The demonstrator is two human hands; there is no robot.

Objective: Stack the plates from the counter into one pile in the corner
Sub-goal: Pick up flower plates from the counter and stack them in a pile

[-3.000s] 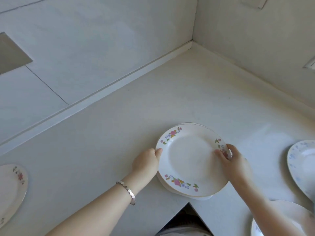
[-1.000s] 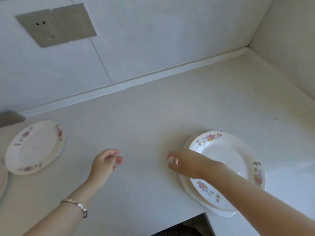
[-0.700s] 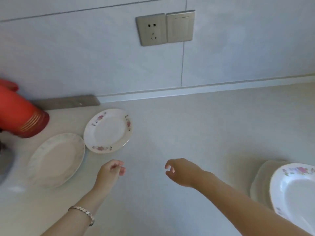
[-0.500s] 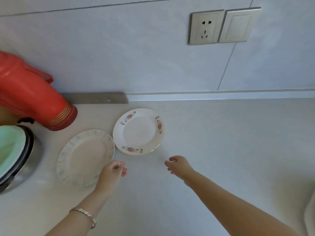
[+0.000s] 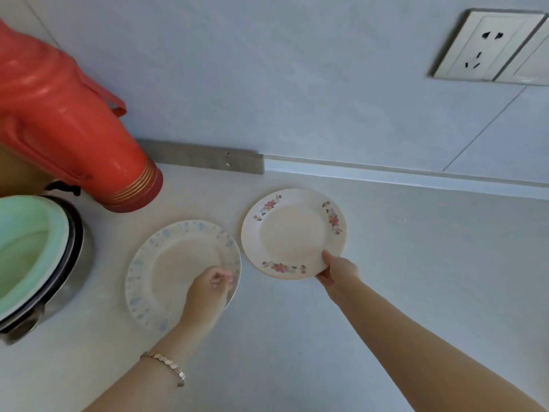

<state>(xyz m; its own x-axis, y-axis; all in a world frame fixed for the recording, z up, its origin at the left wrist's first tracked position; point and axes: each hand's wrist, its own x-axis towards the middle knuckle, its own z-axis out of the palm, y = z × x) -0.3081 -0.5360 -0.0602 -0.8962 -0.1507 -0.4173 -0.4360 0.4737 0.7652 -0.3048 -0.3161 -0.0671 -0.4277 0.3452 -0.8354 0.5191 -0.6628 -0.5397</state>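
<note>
Watching our left hand [image 5: 208, 289] curl at the rim of the blue-speckled plate [image 5: 166, 263], grip we cannot tell | our right hand [image 5: 338, 273] pinches the floral plate [image 5: 292, 233] on the counter [image 5: 430, 257] | risk: thin edge pinch could slip, plates knock together

One close, wide-angle head-worn view, forward and down across the counter [image 5: 416, 278] to the back wall [image 5: 297, 69].

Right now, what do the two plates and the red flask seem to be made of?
Pink-flowered plate: probably glazed ceramic, glossy with printed flowers. Blue-patterned plate: likely the same, smooth sheen. Red thermos flask: apparently moulded plastic, shiny highlights.
</note>
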